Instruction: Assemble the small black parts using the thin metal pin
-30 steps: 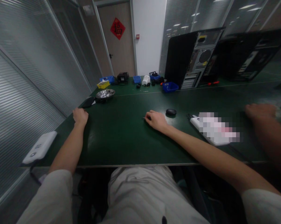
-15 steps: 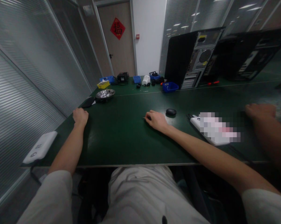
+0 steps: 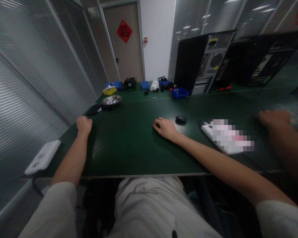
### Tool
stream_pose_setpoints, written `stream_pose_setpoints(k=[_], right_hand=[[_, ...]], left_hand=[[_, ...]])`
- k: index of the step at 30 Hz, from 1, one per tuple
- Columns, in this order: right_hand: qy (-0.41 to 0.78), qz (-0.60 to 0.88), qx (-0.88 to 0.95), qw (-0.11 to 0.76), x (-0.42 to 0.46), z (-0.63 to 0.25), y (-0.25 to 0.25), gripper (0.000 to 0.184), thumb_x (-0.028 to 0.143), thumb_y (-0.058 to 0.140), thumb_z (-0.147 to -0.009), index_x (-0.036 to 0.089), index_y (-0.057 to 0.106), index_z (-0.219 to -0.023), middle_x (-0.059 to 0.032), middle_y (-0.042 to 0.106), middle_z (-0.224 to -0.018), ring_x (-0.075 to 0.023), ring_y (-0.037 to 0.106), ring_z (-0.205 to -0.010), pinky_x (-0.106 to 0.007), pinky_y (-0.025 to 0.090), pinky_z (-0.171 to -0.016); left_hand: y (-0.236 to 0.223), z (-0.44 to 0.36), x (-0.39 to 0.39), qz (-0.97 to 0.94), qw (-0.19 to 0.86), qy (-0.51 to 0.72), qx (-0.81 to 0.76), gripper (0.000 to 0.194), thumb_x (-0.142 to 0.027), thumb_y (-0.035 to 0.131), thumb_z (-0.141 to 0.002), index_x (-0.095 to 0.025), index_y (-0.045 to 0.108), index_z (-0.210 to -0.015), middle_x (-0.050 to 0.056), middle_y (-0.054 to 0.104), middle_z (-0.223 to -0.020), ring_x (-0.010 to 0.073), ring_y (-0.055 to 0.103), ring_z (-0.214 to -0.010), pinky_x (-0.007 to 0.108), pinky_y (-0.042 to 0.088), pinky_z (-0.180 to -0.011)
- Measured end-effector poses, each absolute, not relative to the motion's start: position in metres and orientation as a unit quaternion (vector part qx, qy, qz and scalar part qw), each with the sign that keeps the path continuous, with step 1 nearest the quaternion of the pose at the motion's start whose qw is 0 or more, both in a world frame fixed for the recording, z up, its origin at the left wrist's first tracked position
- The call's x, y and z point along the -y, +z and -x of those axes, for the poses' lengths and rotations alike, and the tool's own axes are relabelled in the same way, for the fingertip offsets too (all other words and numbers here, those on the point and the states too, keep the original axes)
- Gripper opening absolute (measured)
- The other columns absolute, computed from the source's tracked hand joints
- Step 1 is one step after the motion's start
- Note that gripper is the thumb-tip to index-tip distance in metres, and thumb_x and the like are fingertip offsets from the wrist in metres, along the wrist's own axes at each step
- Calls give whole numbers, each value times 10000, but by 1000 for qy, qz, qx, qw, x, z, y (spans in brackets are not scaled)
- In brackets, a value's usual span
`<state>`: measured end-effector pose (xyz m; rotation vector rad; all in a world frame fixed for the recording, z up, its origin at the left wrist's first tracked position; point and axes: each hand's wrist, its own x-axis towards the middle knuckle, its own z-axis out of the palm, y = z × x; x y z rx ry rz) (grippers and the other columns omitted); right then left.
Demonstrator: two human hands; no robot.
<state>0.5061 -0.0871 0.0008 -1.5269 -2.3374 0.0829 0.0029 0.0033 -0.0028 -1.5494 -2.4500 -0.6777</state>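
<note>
My left hand [image 3: 84, 125] rests in a fist on the green tabletop [image 3: 124, 142], near its left edge. Nothing shows sticking out of the curled fingers. Further right, my right hand [image 3: 165, 128] lies on its side with thumb and forefinger pinched together. A tiny pale tip pokes out from that pinch, too small to name. Just behind the right wrist sits a black oval case [image 3: 181, 119], apart from the hand. Beyond the left fist are a dark flat pouch [image 3: 93, 109] and a shiny metal bowl [image 3: 111, 100] with small things inside.
White power banks lie at the left edge [image 3: 43, 157] and at right [image 3: 214, 138], the latter partly blurred out. A co-worker's hand [image 3: 275, 118] rests at far right. Behind stand a blue tray [image 3: 180, 93], a yellow tray [image 3: 109, 91] and an opened computer tower [image 3: 205, 62].
</note>
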Motion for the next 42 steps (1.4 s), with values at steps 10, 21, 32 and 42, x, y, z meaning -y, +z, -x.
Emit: stream_pose_setpoints(k=[10,21,32,42], right_hand=[[30,542,823,166,86,-506,-1,253,419,519,-1034,245,701,-1062,-62,671,-1094,-189,614,-866,-285,331,-624],[22,539,825,170,87,-506,-1,237,409,527,-1032,244,696,-1055,-59,674,-1083,-187,616,-862,-284,314,-616],[29,539,825,169,87,-506,0,243,412,526,-1030,247,700,-1064,-56,676,-1085,-187,623,-862,-287,340,-625],[30,538,825,170,87,-506,0,239,408,528,-1026,246,701,-1060,-58,680,-1087,-191,624,-868,-292,331,-631]], left_hand=[[-14,13,-12,473,74,-247,842,276,-242,633,-814,-112,752,-1027,191,721,-1076,365,639,-1076,474,489,-985],[-16,9,-11,446,34,-286,847,216,-297,618,-914,-161,708,-1056,184,704,-1134,338,633,-1092,442,484,-953],[5,-85,-8,640,77,-302,702,234,-269,417,-1049,-174,611,-1138,143,667,-1197,290,626,-1101,382,461,-925],[1,-220,40,851,-123,-290,421,138,-192,447,-1035,-190,566,-1106,111,635,-1132,228,659,-996,361,523,-845]])
